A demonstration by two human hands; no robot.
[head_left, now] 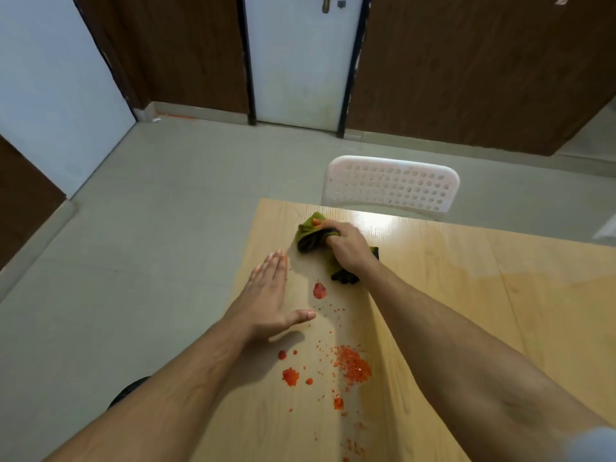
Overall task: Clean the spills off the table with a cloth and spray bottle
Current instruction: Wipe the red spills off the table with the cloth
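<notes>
Near the table's far left corner, the right hand (350,246) is clenched around a bunched green and dark cloth (313,235), pressing it to the wooden table (466,295). Left hand (270,295) lies flat and empty along the table's left edge, fingers straight, while red spills (353,363) speckle the wood between the forearms; a white chair (390,185) stands beyond.

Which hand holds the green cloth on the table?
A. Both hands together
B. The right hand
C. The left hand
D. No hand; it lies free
B: the right hand is closed around the bunched green cloth near the far edge of the wooden table, while the left hand is flat and open, apart from the cloth.
</notes>
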